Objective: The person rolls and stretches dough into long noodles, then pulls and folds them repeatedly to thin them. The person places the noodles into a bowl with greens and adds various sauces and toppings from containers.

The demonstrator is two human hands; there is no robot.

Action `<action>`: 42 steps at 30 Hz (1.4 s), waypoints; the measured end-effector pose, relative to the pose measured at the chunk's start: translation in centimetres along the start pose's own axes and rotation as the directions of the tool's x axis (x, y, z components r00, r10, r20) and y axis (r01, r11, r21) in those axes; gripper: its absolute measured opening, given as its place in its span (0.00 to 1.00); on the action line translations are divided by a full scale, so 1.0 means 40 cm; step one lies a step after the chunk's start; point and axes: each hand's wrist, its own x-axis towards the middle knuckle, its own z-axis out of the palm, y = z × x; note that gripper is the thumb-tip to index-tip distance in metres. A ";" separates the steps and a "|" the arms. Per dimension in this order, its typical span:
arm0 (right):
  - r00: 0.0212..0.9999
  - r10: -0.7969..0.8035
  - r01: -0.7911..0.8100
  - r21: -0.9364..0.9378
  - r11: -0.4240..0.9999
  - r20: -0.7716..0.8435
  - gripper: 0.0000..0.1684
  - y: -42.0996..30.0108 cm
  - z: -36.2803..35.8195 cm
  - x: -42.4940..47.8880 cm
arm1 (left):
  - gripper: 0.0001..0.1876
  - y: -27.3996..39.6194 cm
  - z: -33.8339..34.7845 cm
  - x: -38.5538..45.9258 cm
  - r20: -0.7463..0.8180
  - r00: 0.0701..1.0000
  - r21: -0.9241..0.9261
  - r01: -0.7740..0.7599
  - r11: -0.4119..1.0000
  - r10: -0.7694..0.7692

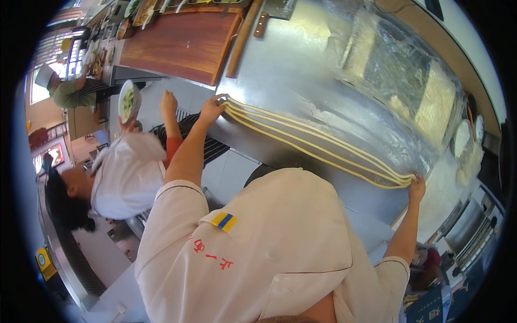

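Observation:
Several long strands of pale yellow dough [301, 140] are stretched between my two hands across the front of a stainless-steel table [278, 76]. My left hand [212, 109] grips their looped ends near the left front corner. Their other ends are pinched in the fingers of my right hand [417, 189], out at the right end of the table. The strands run roughly side by side, bow slightly in the middle and draw together at both hands. Whether they touch the steel along their length I cannot tell.
Clear plastic sheeting [398, 60] covers pale dough slabs [436, 101] at the back right. A wooden rolling pin [244, 38] and a wooden-handled blade [261, 25] lie beyond, beside a reddish wooden board [181, 40]. Close on my left, a co-worker [129, 173] carries a bowl [129, 101].

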 end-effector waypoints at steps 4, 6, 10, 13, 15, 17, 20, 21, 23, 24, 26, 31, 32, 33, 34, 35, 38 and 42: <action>1.000 -0.022 0.023 0.027 0.999 -0.021 0.27 0.069 0.002 0.046 | 0.22 -0.048 0.039 -0.009 -0.005 0.999 0.049 -0.041 0.998 0.041; 0.998 0.060 -0.063 0.116 0.991 0.031 0.28 0.052 0.030 0.043 | 0.19 -0.059 0.019 -0.003 -0.030 0.999 0.044 -0.037 0.998 0.038; 0.962 0.243 -0.273 0.434 0.859 0.124 0.15 0.092 0.045 0.050 | 0.10 -0.066 0.017 0.025 0.041 0.997 0.060 -0.070 0.996 0.067; 0.955 0.267 -0.289 0.611 0.737 0.129 0.12 0.079 0.033 0.047 | 0.09 -0.041 0.030 0.014 0.025 1.000 -0.057 -0.008 0.998 0.009; 0.940 0.302 -0.330 0.654 0.681 0.160 0.15 0.037 0.026 0.012 | 0.11 0.016 0.011 0.013 0.012 1.000 -0.045 0.012 0.999 -0.011; 0.926 0.333 -0.357 0.686 0.634 0.174 0.17 0.000 0.021 -0.023 | 0.11 0.039 0.000 0.003 -0.028 1.000 -0.014 0.003 1.000 -0.003; 0.923 0.347 -0.356 0.705 0.614 0.164 0.18 -0.005 0.019 -0.021 | 0.09 0.018 0.014 -0.004 -0.093 0.995 -0.009 -0.039 0.999 0.038; 0.927 0.342 -0.348 0.697 0.627 0.156 0.17 0.012 0.016 -0.015 | 0.09 0.015 0.027 -0.004 -0.079 0.996 0.016 -0.047 0.999 0.048; 0.933 0.335 -0.329 0.690 0.644 0.133 0.17 0.042 0.017 -0.005 | 0.08 0.023 0.038 0.008 -0.058 0.995 0.073 -0.075 0.995 0.079; 0.938 0.324 -0.317 0.685 0.656 0.124 0.16 0.054 0.022 0.008 | 0.09 0.007 0.043 0.013 -0.027 0.999 0.042 -0.034 0.999 0.035; 0.936 0.325 -0.325 0.684 0.653 0.134 0.14 0.046 0.028 0.025 | 0.08 -0.028 0.044 0.018 -0.016 0.998 0.028 -0.062 0.998 0.063; 0.914 0.349 -0.385 0.712 0.587 0.207 0.03 -0.034 0.026 0.008 | 0.04 -0.021 0.015 0.015 -0.094 0.989 0.005 -0.115 0.993 0.115; 0.920 0.342 -0.370 0.722 0.585 0.193 0.03 -0.035 0.023 0.002 | 0.04 -0.012 0.013 0.003 -0.115 0.986 0.019 -0.117 0.993 0.119; 0.925 0.340 -0.349 0.728 0.590 0.169 0.03 -0.008 0.020 0.004 | 0.03 -0.009 0.019 -0.001 -0.129 0.983 0.022 -0.125 0.992 0.127; 0.932 0.331 -0.326 0.737 0.592 0.147 0.04 0.017 0.021 0.009 | 0.03 -0.011 0.022 -0.006 -0.151 0.979 0.030 -0.131 0.991 0.134; 0.937 0.318 -0.317 0.737 0.596 0.146 0.04 0.032 0.025 0.014 | 0.03 -0.015 0.019 -0.010 -0.162 0.980 -0.026 -0.119 0.993 0.113; 0.937 0.329 -0.306 0.738 0.602 0.119 0.04 0.055 0.022 0.027 | 0.02 -0.041 0.033 -0.027 -0.203 0.978 -0.181 -0.092 0.979 0.054; 0.894 0.426 -0.374 0.754 0.540 0.138 0.03 0.014 0.031 -0.006 | 0.07 -0.061 0.044 -0.035 -0.218 0.974 -0.283 0.002 0.959 -0.067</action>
